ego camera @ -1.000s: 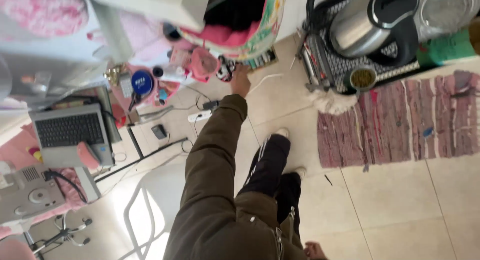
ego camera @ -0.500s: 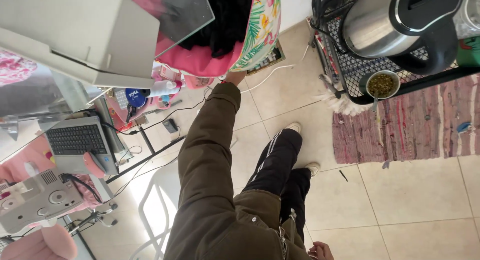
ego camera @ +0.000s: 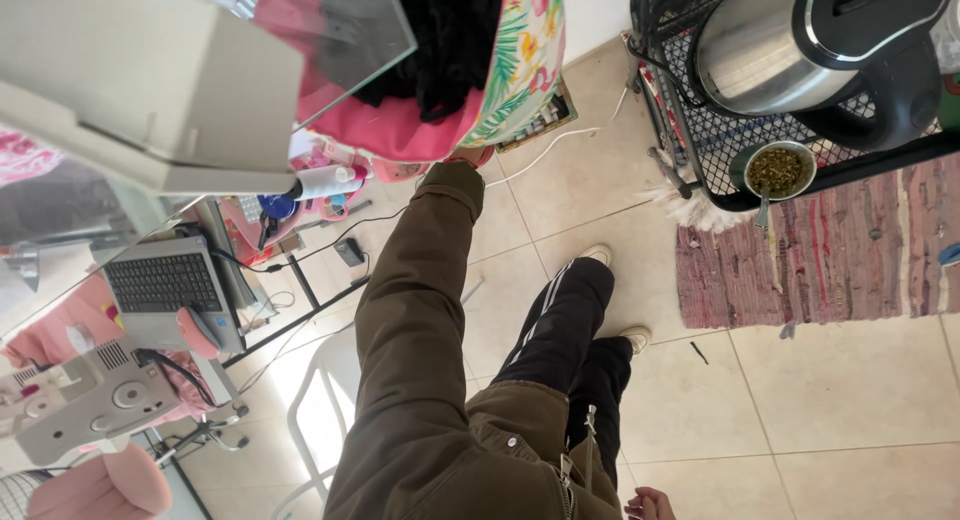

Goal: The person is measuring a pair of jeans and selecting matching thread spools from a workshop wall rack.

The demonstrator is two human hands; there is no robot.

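Observation:
My left arm, in an olive-brown jacket sleeve, stretches out to a heap of pink cloth [ego camera: 400,130] with a floral-print cloth [ego camera: 520,70] and a black garment [ego camera: 445,40] on it. My left hand [ego camera: 470,158] is at the lower edge of the pink cloth, fingers hidden beneath it, so its grip is unclear. A small part of my right hand [ego camera: 650,502] shows at the bottom edge, next to the jacket hem; nothing can be seen in it. My legs in black trousers and light shoes stand on the tiled floor.
A laptop [ego camera: 160,285] and a sewing machine [ego camera: 85,400] sit on a desk at the left. A white chair [ego camera: 310,420] stands below. A black wire rack [ego camera: 700,130] at top right holds a steel kettle [ego camera: 800,40] and a small bowl [ego camera: 778,170]. A striped rug [ego camera: 830,250] lies beside it.
The view has come closer to the cloth heap. My left hand, a second ago fully visible near small items, now has its fingers under the pink cloth's edge.

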